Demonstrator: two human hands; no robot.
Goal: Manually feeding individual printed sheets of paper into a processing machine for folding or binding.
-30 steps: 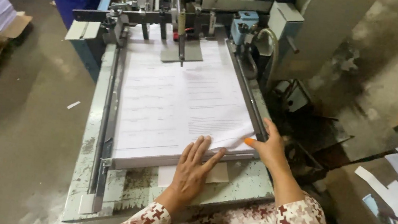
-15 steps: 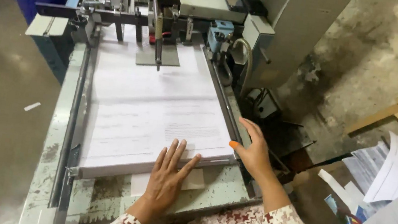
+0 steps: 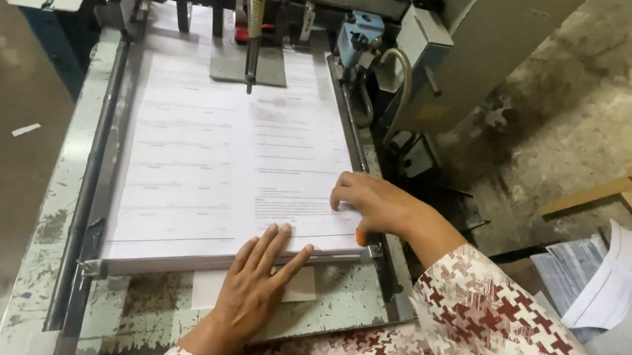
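The left hand [image 3: 252, 290] is laid flat, fingers spread, against the near edge of the stack of printed sheets [image 3: 229, 167], with the palm resting on the worn feed table [image 3: 154, 318]. The right hand [image 3: 373, 203] is placed palm down on the stack's near right corner, fingers curled and pressing; nothing is pinched.

The stack is seated on the table between the left side rail [image 3: 96, 167] and the right side guide [image 3: 346, 125], its far end reaching under the feeder head [image 3: 254, 25]. Loading is judged essentially done; only squaring of the near edge and corner appears left. More loose sheets [image 3: 609, 278] lie well apart at the right.
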